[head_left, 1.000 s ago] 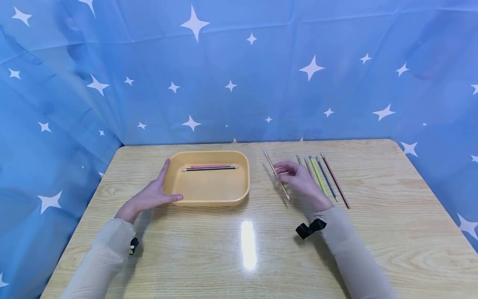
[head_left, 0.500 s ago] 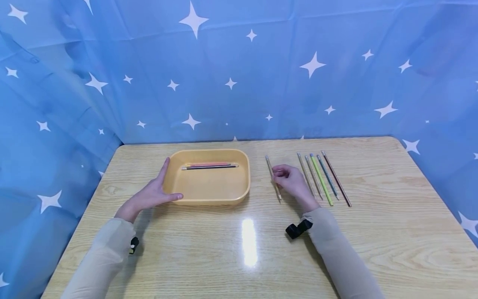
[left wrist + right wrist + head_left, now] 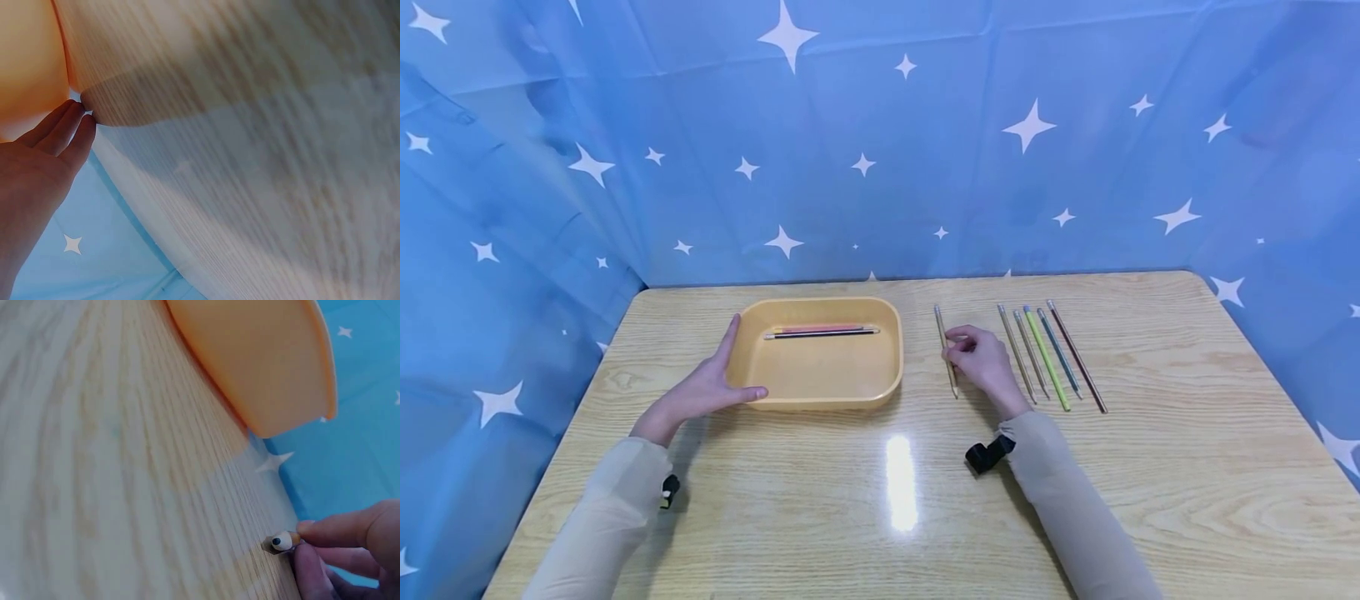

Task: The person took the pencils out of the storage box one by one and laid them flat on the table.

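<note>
In the head view my left hand [image 3: 703, 387] rests at the left end of a yellow-orange plastic tray [image 3: 820, 402], its thumb along the near rim and its straight fingers along the left side. Inside the tray lie a black pencil [image 3: 820, 334] and a pinkish one [image 3: 823, 327] side by side. Right of the tray, my right hand [image 3: 981, 360] pinches a gold pencil [image 3: 941, 325] between thumb and fingers. The right wrist view shows this pencil's dark tip [image 3: 277, 542] end-on, close to the tabletop; whether it touches is hard to tell.
Several pencils lie roughly parallel right of my right hand, among them a light green pencil [image 3: 1047, 358], a teal pencil [image 3: 1060, 354] and a dark red pencil [image 3: 1077, 357]. Behind the wooden table [image 3: 820, 517] hangs a blue cloth [image 3: 880, 125] with white stars.
My right hand has moved left with the gold pencil, lowering it toward the tabletop, away from the other pencils. The pencil now stands less slanted in view. My left hand stays at the tray.
</note>
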{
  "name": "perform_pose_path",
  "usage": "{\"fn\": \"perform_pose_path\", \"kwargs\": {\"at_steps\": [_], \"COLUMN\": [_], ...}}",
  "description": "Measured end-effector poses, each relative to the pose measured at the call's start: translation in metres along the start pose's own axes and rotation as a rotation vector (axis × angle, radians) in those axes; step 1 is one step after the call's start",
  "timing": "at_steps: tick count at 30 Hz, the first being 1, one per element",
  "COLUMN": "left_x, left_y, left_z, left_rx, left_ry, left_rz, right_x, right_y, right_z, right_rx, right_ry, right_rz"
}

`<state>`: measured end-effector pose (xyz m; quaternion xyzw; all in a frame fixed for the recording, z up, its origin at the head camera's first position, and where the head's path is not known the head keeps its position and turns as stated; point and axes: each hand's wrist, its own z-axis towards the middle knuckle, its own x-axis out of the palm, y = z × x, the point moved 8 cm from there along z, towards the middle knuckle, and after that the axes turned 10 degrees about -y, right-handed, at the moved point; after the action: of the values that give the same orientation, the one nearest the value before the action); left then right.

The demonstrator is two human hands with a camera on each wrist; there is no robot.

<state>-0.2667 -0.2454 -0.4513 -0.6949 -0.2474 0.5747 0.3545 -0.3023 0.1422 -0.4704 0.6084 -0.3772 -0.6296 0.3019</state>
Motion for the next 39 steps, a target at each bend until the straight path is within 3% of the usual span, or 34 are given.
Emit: {"fn": "perform_pose_path", "kwargs": {"at_steps": [13, 21, 31, 39], "left_x": [0.0, 0.001, 0.0, 0.0], "left_y": [0.0, 0.0, -0.001, 0.001], "left_z": [0.0, -0.001, 0.0, 0.0], "left_rx": [0.001, 0.003, 0.007, 0.001], "left_ry": [-0.005, -0.005, -0.009, -0.001], "left_rz": [0.003, 0.001, 0.005, -0.005], "right_x": [-0.002, -0.006, -0.017, -0.006], "right_y": [0.001, -0.002, 0.026, 0.061], "right_z": [0.001, 0.0, -0.006, -0.01], "right_rx": [-0.019, -0.005, -0.13, -0.17], "right_ry": [-0.037, 0.008, 0.033, 0.113], "right_rz": [0.01, 0.099, 0.192, 0.288]}}
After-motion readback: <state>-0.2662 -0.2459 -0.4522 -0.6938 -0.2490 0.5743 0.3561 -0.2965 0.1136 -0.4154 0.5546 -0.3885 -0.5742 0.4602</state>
